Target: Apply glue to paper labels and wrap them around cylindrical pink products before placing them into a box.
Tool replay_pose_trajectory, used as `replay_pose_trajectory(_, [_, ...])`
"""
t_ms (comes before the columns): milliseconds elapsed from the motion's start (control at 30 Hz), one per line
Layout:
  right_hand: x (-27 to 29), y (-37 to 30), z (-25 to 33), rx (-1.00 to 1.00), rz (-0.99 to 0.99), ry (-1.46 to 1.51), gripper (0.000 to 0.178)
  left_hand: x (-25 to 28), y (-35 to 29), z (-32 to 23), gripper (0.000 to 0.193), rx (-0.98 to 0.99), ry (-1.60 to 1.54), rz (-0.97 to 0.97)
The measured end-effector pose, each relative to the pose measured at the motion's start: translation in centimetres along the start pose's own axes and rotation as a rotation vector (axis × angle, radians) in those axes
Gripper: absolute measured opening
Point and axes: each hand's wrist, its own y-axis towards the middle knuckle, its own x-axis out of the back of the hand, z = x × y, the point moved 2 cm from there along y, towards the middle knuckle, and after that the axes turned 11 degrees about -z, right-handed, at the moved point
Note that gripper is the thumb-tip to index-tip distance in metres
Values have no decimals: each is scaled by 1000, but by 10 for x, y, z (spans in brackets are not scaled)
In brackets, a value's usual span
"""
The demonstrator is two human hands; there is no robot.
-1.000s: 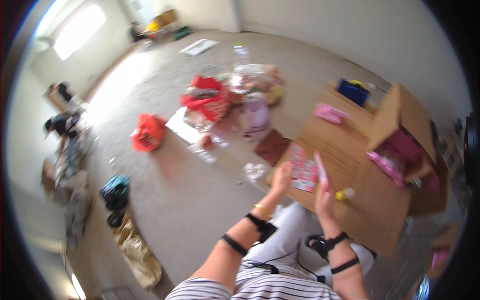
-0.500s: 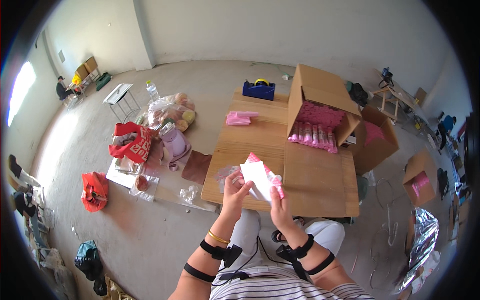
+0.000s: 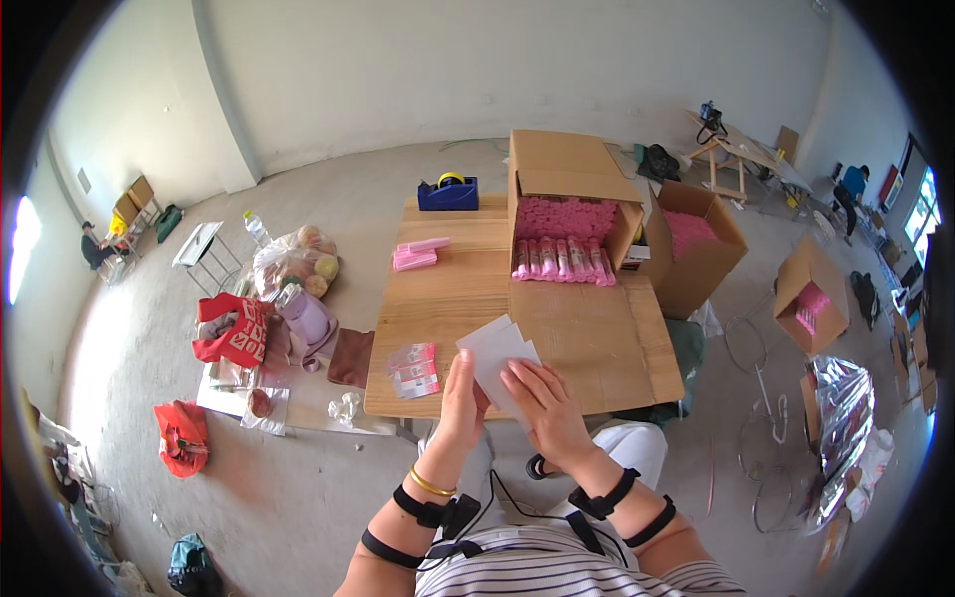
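Holding white cards (image 3: pixel 494 348) between them, the left hand (image 3: pixel 461 406) and the right hand (image 3: pixel 552 413) are staying close together over the near edge of the wooden table (image 3: pixel 448 308); the left one is hugging the cards' left side, while the right one is resting its fingers across their face; I am seeing pink-and-white cards (image 3: pixel 415 372) lying just left of the left hand; farther ahead, small pink packs (image 3: pixel 422 254) are sitting near a blue tape holder (image 3: pixel 447 196); ahead of the right hand, a brown box (image 3: pixel 572 159) is showing many pink tubes (image 3: pixel 564 261).
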Motion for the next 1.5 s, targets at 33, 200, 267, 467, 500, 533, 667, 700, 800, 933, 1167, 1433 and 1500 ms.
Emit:
replay_pose_trajectory(33, [1,-2,2,-7,-8,-3,65,0,0,4,26,2,8,7])
replay_pose_trajectory(200, [4,-13,3,20,24,-43,70,0,-2,11,32,22,174,0])
replay_pose_trajectory(267, [8,-14,0,3,45,-22,72,-8,-8,10,31,27,179,18])
replay_pose_trajectory(467, [18,-14,1,-59,44,46,82,-23,-18,18,26,-13,202,76])
replay_pose_trajectory(500, [20,-13,3,-82,46,81,80,-25,-18,19,26,-45,215,90])
replay_pose_trajectory(533, [23,-13,3,-84,46,83,80,-22,-17,19,26,-43,218,89])
replay_pose_trajectory(667, [40,-11,-7,-140,-170,345,52,-11,-7,22,26,-25,198,178])
replay_pose_trajectory(700, [45,-10,-12,-201,-288,388,41,-11,-7,23,26,-49,217,220])
replay_pose_trajectory(800, [59,6,-22,-366,-395,402,28,-13,-12,23,29,-27,308,260])
replay_pose_trajectory(933, [57,12,-36,-411,-344,494,19,-15,-19,22,32,-22,385,337])
replay_pose_trajectory(1167, [43,3,-53,-566,-300,634,11,-18,-25,19,35,2,468,391])
replay_pose_trajectory(1433, [44,3,-55,-568,-257,612,13,-16,-20,22,33,42,441,423])
replay_pose_trajectory(1500, [44,3,-55,-574,-256,616,13,-17,-20,23,33,34,444,412])
